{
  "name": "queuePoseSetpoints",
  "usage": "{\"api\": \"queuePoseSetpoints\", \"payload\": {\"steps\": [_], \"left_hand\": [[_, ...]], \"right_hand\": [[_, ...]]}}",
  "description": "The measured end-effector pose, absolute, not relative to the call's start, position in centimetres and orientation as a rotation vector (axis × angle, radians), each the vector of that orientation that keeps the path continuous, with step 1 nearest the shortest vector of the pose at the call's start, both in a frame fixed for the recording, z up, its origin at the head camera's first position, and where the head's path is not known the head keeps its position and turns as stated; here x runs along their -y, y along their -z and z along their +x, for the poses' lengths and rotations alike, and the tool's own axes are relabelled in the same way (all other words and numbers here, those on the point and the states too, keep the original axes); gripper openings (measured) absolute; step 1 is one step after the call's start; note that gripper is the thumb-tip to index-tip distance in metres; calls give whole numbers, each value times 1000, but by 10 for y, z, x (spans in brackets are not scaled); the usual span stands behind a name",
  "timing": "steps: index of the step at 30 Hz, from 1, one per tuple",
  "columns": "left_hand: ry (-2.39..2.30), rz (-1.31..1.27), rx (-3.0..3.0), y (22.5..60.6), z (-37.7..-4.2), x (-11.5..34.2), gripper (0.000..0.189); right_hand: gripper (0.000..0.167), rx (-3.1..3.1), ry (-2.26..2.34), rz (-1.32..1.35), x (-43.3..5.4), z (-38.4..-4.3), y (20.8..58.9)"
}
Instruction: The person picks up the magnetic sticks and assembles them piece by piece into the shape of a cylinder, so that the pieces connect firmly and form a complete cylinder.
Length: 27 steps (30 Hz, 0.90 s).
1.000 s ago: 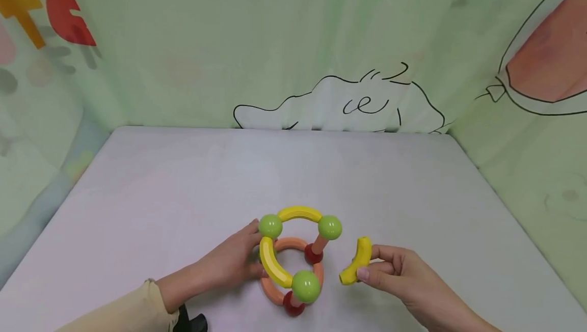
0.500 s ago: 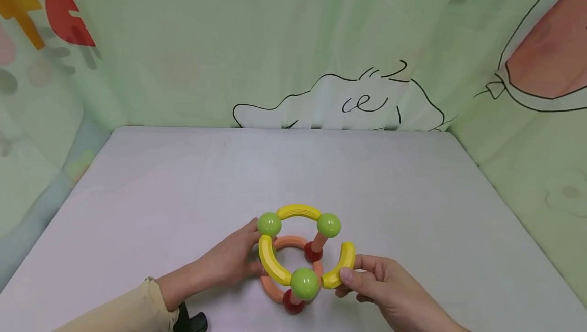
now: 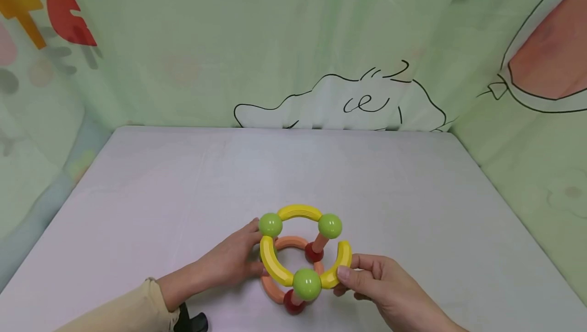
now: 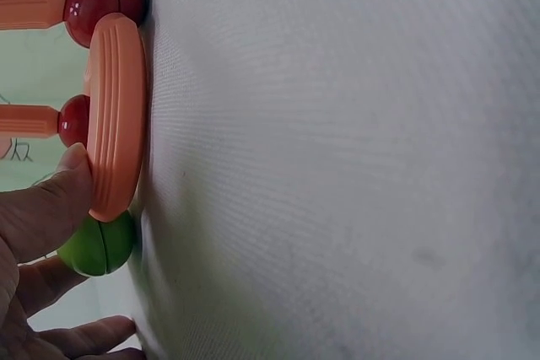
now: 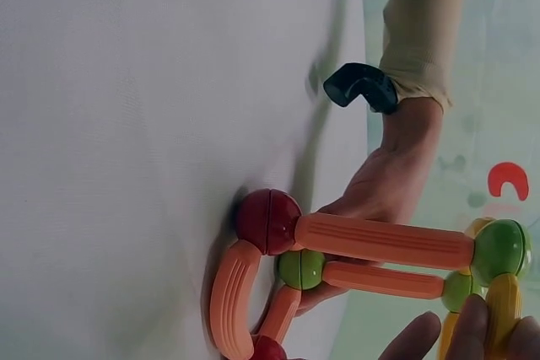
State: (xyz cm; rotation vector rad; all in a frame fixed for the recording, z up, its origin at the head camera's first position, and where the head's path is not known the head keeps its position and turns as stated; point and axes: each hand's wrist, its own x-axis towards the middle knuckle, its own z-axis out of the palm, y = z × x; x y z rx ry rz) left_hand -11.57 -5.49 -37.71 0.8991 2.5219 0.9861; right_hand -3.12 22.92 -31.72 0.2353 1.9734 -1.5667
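Observation:
A frame toy of magnetic rods and balls (image 3: 274, 266) stands on the table before me. Its lower ring has orange curved rods (image 4: 116, 115) with red balls; straight orange rods (image 5: 384, 240) rise to green balls above, some joined by yellow curved rods. My left hand (image 3: 229, 258) grips the frame's left side, thumb against an orange rod beside the low green ball (image 4: 99, 244). Between thumb and fingers, my right hand (image 3: 382, 281) pinches a yellow curved rod (image 3: 344, 256). One end meets the front green ball (image 3: 307, 284); the other stands apart from the right-hand green ball (image 3: 330, 226).
The pale table (image 3: 183, 179) stretches away behind the frame. A green printed curtain (image 3: 192, 47) borders its back and sides. Near my left wrist is a black fitting (image 3: 196, 323).
My right hand has moved left, bringing the yellow curved rod from beside the frame to the front green ball. My left hand and the frame have stayed in place.

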Motion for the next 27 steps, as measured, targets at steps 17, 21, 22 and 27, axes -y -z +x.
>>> {"api": "queuePoseSetpoints", "payload": {"steps": [17, 21, 22, 27], "left_hand": [[-980, 946, -2531, 379, -117, 56, 32], [-978, 948, -2537, 379, -116, 56, 31], [-978, 944, -2536, 379, -116, 56, 32], [-981, 925, -2529, 379, -116, 56, 36]], "right_hand": [[37, -1957, 1592, 168, -226, -35, 315], [35, -1939, 1609, 150, -226, -36, 316], [34, -1934, 1614, 145, -226, -36, 317], [33, -1909, 1637, 118, -227, -38, 319]]}}
